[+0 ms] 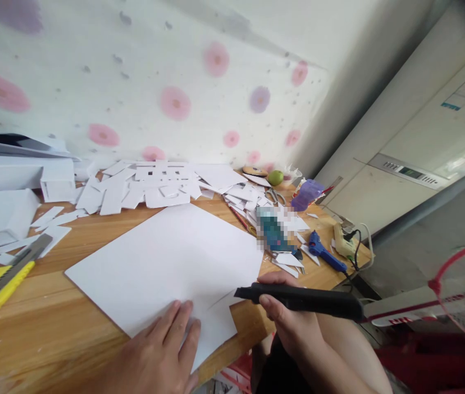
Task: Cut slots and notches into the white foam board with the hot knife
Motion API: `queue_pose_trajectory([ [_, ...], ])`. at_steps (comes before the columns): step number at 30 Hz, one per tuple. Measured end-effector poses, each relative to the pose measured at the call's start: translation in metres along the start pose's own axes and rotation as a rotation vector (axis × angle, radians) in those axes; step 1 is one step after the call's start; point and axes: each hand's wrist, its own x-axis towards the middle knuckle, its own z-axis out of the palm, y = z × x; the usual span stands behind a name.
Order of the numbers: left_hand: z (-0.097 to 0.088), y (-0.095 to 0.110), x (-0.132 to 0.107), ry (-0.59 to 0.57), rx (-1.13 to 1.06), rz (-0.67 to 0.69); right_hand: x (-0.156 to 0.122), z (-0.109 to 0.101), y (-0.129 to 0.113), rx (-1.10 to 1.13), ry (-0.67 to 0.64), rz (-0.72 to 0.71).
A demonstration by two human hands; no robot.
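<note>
Left hand (162, 355) lies flat, pinning the white sheet (167, 262) near the table's (52, 317) front edge; right hand (294, 323) grips a black cutter (302, 298). Recommend firm downward pressure while cutting.

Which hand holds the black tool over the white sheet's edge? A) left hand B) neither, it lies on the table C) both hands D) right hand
D: the right hand is wrapped around the black tool, its tip at the edge of the white sheet, while the left hand lies flat on the sheet's near corner.
</note>
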Motion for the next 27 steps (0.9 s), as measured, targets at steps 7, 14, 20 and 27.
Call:
queue_pose_trajectory([
  [7, -0.002, 0.013, 0.004, 0.027, 0.045, 0.007, 0.040, 0.018, -0.026, 0.202, -0.440, 0.161],
  [14, -0.012, 0.012, 0.010, 0.133, 0.125, 0.088, 0.080, 0.082, -0.037, 0.363, -0.673, 0.373],
  [20, -0.009, 0.018, 0.006, 0.130, 0.103, 0.071, 0.090, 0.120, -0.023, 0.326, -0.536, 0.306],
  [27, -0.001, 0.021, 0.004, 0.177, 0.078, 0.035, 0.099, 0.145, -0.013, 0.252, -0.591, 0.259],
])
